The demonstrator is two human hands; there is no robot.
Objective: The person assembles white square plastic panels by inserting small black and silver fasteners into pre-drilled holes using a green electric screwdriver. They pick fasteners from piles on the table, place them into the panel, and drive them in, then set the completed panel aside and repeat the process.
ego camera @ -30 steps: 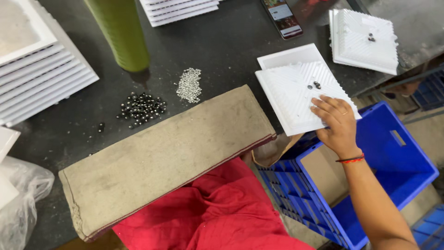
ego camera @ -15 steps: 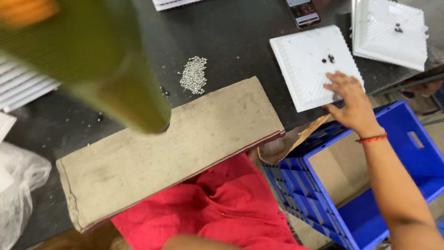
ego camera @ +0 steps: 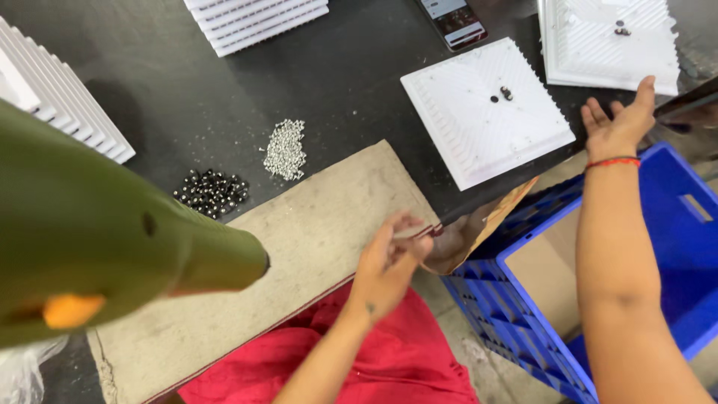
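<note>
Head view | left hand (ego camera: 389, 263) fingers (ego camera: 411, 233) pinch small part | white tray (ego camera: 486, 112) beyond

A dark worktable (ego camera: 351, 67) stands above a blue plastic crate (ego camera: 673, 224).

Small assembly workshop here: dark workbench (ego camera: 359, 82), stacked white trays (ego camera: 258, 19), piles of tiny metal parts (ego camera: 286, 150), blue crate (ego camera: 673, 247).

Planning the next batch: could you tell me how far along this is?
Done: the near white plate and far plate each carry dark pieces. In hand: the left hand pinches something small; the right hand is open. Remaining: the screw pile and bead pile.
</note>
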